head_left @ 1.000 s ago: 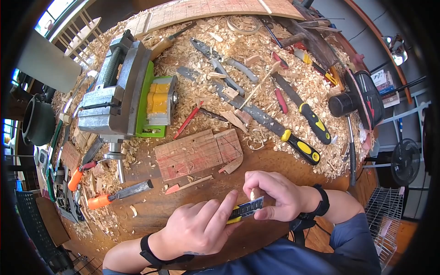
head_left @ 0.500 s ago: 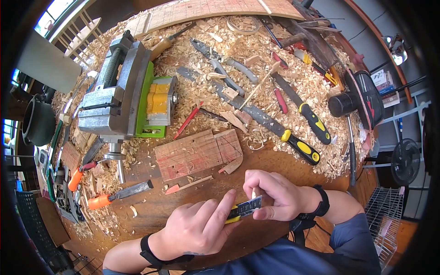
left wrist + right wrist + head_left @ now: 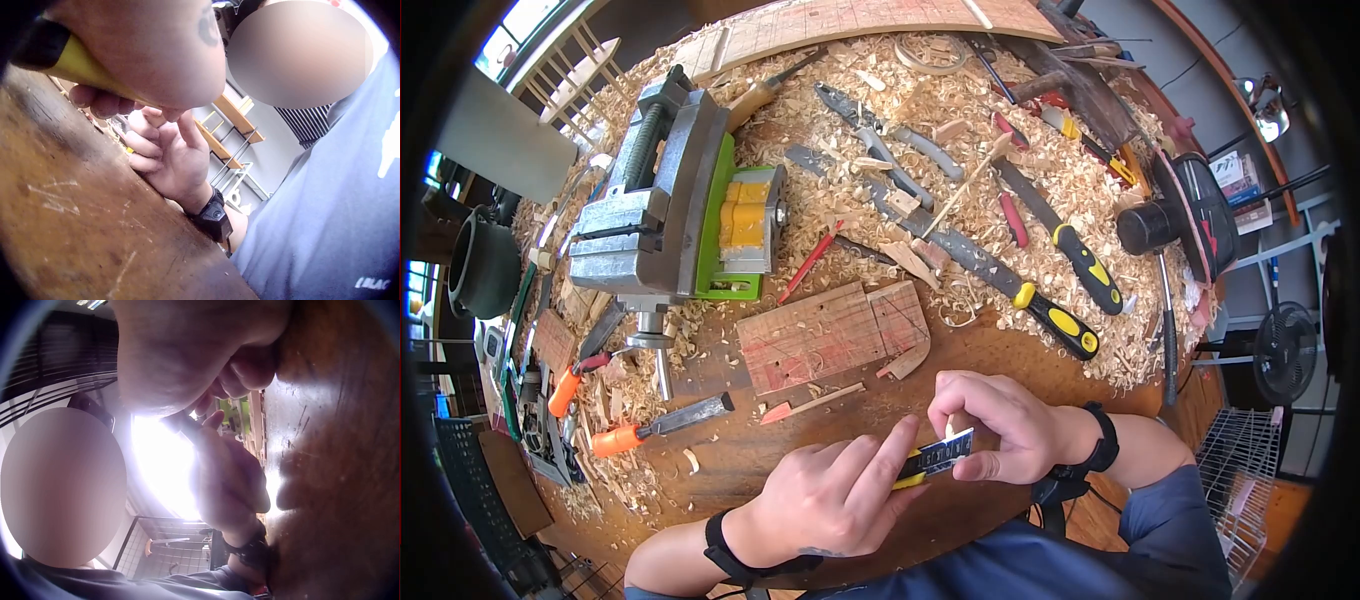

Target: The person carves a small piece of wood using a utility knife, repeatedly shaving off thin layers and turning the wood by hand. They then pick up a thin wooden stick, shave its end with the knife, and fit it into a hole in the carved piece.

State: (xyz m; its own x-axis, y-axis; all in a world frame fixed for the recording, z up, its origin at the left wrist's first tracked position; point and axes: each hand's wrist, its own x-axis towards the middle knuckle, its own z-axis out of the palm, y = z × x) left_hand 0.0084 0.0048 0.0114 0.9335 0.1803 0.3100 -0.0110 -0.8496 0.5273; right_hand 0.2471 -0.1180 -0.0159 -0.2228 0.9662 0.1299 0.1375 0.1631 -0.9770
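Note:
In the head view my left hand (image 3: 830, 495) grips a yellow-and-black utility knife (image 3: 910, 466), its printed silver front end pointing right. The knife's yellow handle (image 3: 87, 65) runs under the palm in the left wrist view. My right hand (image 3: 1005, 432) pinches a small pale wood piece (image 3: 949, 428) between curled fingers and thumb. Only the tip of that piece shows; the rest is hidden by the fingers. The knife's front end overlaps the wood piece in the head view. Both hands are held close together near the front edge of the workbench (image 3: 1000, 350).
Ahead lies a red-marked wooden board (image 3: 810, 335) beside a thin wood strip (image 3: 815, 403). An orange-handled chisel (image 3: 665, 425) is at left, below a metal vise (image 3: 635, 220). Wood shavings (image 3: 800, 240) surround pliers (image 3: 890, 150), a yellow-and-black-handled rasp (image 3: 1055, 320) and a mallet (image 3: 1145, 228).
The utility knife's front end tilts slightly against the wood piece, dipping and then rising again. Both hands stay in nearly the same place, and nothing on the bench moves.

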